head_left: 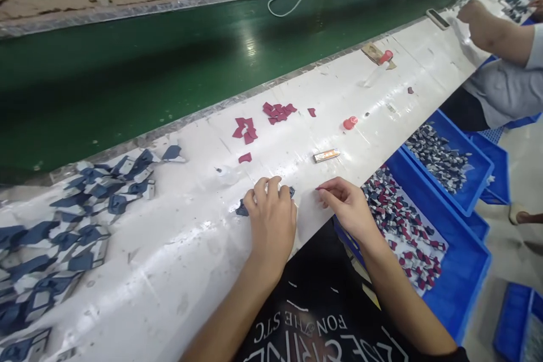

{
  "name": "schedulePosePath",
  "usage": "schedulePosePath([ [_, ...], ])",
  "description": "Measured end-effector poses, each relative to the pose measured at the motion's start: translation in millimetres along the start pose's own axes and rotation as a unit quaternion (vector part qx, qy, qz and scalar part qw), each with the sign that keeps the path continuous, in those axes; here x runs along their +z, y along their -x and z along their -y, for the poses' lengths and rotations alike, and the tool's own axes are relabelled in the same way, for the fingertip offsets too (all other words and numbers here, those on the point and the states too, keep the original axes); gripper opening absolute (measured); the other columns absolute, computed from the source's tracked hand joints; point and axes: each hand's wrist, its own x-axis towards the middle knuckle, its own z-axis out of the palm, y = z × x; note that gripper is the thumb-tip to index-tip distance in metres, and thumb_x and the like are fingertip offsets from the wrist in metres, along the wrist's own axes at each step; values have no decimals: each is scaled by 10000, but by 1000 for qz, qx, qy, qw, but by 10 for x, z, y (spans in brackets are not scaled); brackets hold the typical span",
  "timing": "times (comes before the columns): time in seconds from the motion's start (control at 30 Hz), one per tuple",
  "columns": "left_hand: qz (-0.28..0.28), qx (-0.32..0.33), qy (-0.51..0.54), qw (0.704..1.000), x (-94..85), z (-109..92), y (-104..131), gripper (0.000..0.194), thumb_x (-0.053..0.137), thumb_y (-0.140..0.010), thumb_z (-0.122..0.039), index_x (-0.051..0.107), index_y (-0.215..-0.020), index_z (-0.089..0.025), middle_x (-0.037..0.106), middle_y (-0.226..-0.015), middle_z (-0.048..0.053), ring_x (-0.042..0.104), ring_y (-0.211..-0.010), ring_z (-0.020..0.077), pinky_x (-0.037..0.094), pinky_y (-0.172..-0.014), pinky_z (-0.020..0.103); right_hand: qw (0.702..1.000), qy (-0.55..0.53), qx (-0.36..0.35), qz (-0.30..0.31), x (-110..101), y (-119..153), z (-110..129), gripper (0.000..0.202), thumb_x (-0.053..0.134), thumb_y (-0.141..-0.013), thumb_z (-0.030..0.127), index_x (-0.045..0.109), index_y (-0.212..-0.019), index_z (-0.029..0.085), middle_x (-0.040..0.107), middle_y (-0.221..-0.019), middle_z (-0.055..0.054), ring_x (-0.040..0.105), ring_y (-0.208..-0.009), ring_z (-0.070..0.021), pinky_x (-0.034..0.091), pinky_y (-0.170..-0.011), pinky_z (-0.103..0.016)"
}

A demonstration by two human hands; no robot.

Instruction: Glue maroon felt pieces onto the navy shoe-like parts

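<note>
My left hand (271, 212) is curled over a dark blue piece (242, 208) on the white table, its fingertips down on it; part of the piece is hidden. Near the table's front edge, my right hand (345, 203) pinches a small maroon piece (319, 189) between thumb and forefinger. Beyond my hands lie a loose maroon piece (245, 158) and two small groups of flat maroon pieces (278, 113). An orange and white box (326, 155) rests past my right hand. Many blue and white pieces (89, 186) spread over the left of the table.
A blue bin (460, 271) with maroon, blue and white parts stands at the lower right, another blue bin (475, 172) behind it. Red caps (350, 123) sit on the white table (190, 237). A green belt (169, 68) runs behind. Another person's arm (494, 28) is at the right.
</note>
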Motion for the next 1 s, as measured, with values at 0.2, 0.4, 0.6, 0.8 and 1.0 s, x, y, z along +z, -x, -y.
schedulePosePath([
  [0.2, 23, 2, 14, 1000, 37, -91, 49, 171, 705, -979, -256, 756, -1135, -210, 724, -1326, 138, 546, -1235, 388, 432, -977, 554, 999, -11, 21, -41, -41, 74, -132, 271, 823, -836, 479, 815, -885, 212, 739, -795, -47, 636, -693, -209, 506, -640, -337],
  [0.4, 5, 17, 8, 1000, 44, -40, 104, 244, 708, -961, -241, 736, -1201, -210, 693, -1375, 144, 533, -1230, 372, 426, -988, 526, 994, -79, 80, 11, -12, 92, -96, 291, 804, -839, 487, 755, -816, 201, 657, -624, 11, 529, -511, -149, 407, -472, -276],
  [0.6, 8, 14, 8, 1000, 74, -74, 125, 189, 728, -956, -247, 748, -1138, -198, 657, -1449, 154, 507, -1252, 381, 439, -988, 536, 992, -75, 85, 61, 47, 99, -130, 281, 743, -917, 474, 748, -842, 203, 641, -587, 26, 519, -460, -137, 399, -443, -267],
  [0.8, 7, 3, 19, 1000, 123, -150, 141, 196, 732, -956, -238, 743, -1150, -213, 652, -1466, 146, 498, -1262, 381, 433, -977, 527, 991, -30, 84, 99, 71, 61, -133, 298, 696, -979, 496, 748, -869, 224, 619, -545, 44, 539, -446, -157, 400, -437, -277],
  [1.0, 2, -5, 21, 1000, 131, -172, 146, 148, 742, -963, -262, 740, -1100, -205, 658, -1445, 143, 492, -1261, 372, 420, -949, 500, 992, 60, 44, 104, 71, 22, -119, 351, 675, -1010, 514, 715, -793, 241, 629, -554, 25, 581, -510, -184, 406, -509, -304],
])
